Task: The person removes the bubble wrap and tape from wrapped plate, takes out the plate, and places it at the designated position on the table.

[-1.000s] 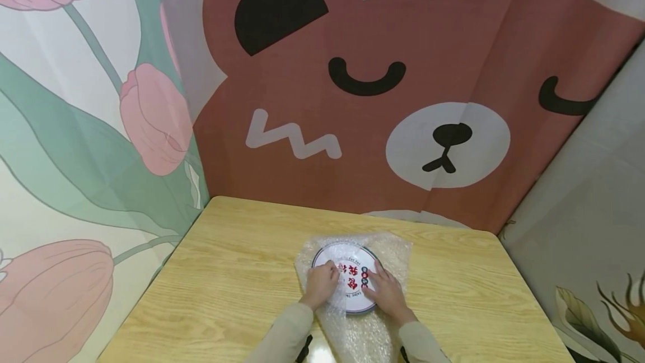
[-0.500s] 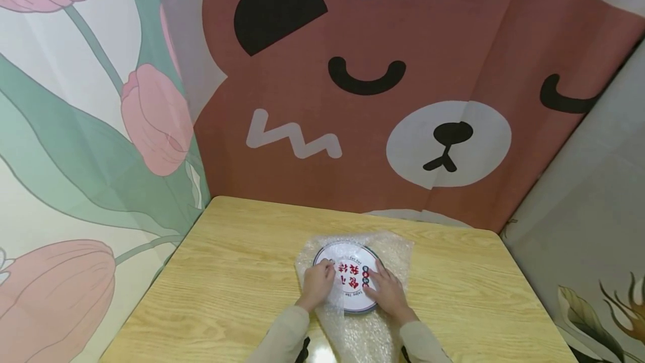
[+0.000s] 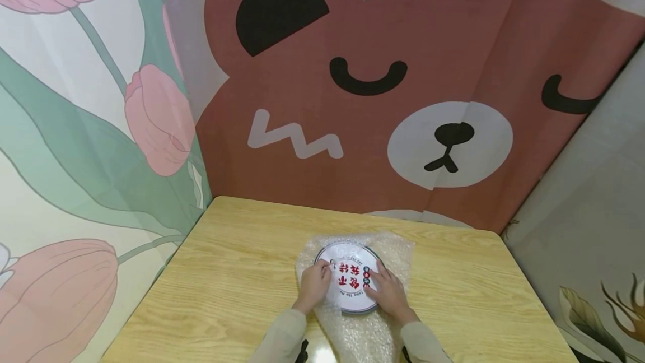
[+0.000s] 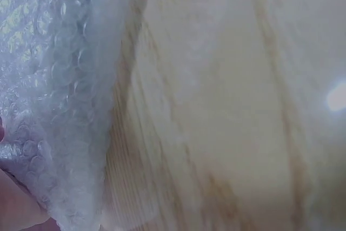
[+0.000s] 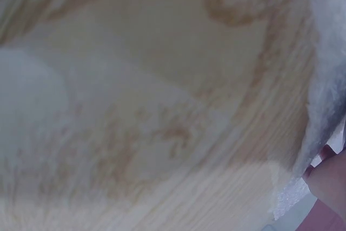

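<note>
A round white plate (image 3: pixel 349 300) with a dark blue rim line and red printed characters lies on a sheet of clear bubble wrap (image 3: pixel 365 338). A flap of the wrap covers the plate's left part. At the plate's left side, my left hand (image 3: pixel 313 287) pinches the edge of that flap between thumb and fingers. My right hand (image 3: pixel 390 293) rests on the plate's right side, fingers spread over the rim. The left wrist view has bubble wrap (image 4: pixel 70 79) at its left, with a little of the hand at the corner. At the right wrist view's edge, fingers (image 5: pixel 331 177) touch the wrap.
A light wood-grain table (image 3: pixel 242 262) carries the plate and wrap. Behind it hangs a curtain (image 3: pixel 302 184) printed with a brown bear; a tulip-printed curtain (image 3: pixel 90 184) stands at the left. A pale curtain (image 3: pixel 579 195) borders the right side.
My left hand has shifted slightly left, drawing the flap of bubble wrap with it. More of the red print now shows bare. The right hand has stayed in place on the plate.
</note>
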Available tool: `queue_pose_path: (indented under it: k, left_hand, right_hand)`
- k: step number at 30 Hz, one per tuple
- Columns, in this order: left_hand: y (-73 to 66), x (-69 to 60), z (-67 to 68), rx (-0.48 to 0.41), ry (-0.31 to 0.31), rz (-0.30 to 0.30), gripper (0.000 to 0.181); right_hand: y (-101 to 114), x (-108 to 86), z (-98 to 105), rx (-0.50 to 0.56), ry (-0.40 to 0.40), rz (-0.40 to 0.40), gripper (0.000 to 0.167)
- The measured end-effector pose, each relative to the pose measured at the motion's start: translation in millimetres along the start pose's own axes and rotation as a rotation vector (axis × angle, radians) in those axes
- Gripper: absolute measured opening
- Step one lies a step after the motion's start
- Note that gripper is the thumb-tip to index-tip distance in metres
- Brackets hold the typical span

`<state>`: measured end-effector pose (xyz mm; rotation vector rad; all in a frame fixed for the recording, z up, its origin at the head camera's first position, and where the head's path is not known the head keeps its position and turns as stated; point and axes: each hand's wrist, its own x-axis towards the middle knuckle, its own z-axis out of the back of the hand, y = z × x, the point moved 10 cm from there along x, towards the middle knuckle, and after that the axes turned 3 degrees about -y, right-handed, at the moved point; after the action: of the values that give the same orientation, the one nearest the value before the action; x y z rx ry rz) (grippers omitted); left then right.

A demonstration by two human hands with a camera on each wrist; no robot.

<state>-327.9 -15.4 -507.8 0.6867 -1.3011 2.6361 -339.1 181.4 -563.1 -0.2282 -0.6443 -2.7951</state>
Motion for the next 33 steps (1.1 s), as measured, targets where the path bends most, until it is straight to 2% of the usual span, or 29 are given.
queue_pose_path:
  k: [16, 23, 33]
  left_hand:
    - [7.5, -4.0, 10.3, -0.079, -0.031, 0.063, 0.007]
    - [14.3, -5.9, 9.5, -0.097, -0.023, 0.089, 0.009]
    - [16.5, -6.3, 14.2, -0.103, -0.035, 0.092, 0.008]
  right_hand:
    - [-0.3, 0.1, -0.5, -0.003, 0.002, -0.003, 0.053]
    - [0.0, -0.3, 0.3, -0.006, -0.01, 0.01, 0.053]
    - [0.2, -0.4, 0.3, -0.012, -0.021, 0.013, 0.053]
